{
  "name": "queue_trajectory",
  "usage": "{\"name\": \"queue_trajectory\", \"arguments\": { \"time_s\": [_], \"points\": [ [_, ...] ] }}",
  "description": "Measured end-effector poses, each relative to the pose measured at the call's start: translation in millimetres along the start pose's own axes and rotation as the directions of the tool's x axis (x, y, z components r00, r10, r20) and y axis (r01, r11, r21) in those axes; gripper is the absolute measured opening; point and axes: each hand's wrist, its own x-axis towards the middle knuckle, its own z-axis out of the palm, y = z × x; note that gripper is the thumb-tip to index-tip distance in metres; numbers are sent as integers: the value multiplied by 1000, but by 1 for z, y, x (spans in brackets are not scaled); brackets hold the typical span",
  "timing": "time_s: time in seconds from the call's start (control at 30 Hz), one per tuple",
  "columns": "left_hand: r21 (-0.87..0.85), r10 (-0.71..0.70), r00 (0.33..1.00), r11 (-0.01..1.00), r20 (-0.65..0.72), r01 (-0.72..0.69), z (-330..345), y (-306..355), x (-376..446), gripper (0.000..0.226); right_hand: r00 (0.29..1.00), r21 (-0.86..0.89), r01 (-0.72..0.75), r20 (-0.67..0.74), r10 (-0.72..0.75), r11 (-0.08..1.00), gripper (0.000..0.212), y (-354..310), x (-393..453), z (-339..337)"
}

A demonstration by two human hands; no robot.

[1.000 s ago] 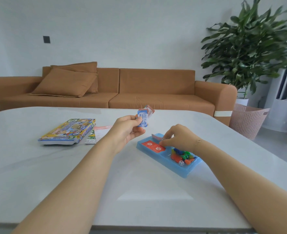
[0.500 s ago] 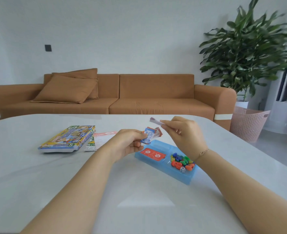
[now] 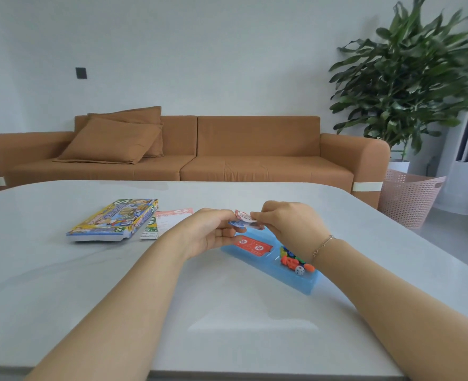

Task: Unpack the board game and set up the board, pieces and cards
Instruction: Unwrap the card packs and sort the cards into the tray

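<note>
Both hands met above the near end of the blue tray (image 3: 265,264), sharing a small stack of cards (image 3: 244,220). The left hand (image 3: 209,233) held the stack from below, thumb and fingers curled round it; the right hand (image 3: 287,226) pinched the top card at its right edge with thumb and fingertips. Directly under the grip a red card deck (image 3: 252,244) lay in one tray compartment; to the right of it, below the right wrist, coloured pieces (image 3: 292,258) and a white die (image 3: 299,270) filled the next compartment. Well to the left of the grip lay the game box (image 3: 111,220) on the white table (image 3: 62,284), with a printed sheet (image 3: 169,220) just beside it
</note>
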Motion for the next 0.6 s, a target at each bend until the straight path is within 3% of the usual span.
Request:
{"name": "queue_trajectory", "arguments": {
  "time_s": [0.27,0.43,0.53,0.6],
  "points": [
    [-21,-22,999,1000,-24,22,0,-3,3,20,989,-76,37,147,-26,996,37,-13,0,-1],
    [107,-3,997,994,-71,10,-1,-4,5,21,986,-99,39,168,-22,994,34,-16,2,2],
    [229,47,990,973,-130,-16,-1,-7,10,5,988,-43,9,157,-2,999,31,-18,1,2],
    [270,89,986,962,-144,-48,-2,-10,12,5,989,65,-98,117,90,993,31,-18,-3,-3]
  ]
}}
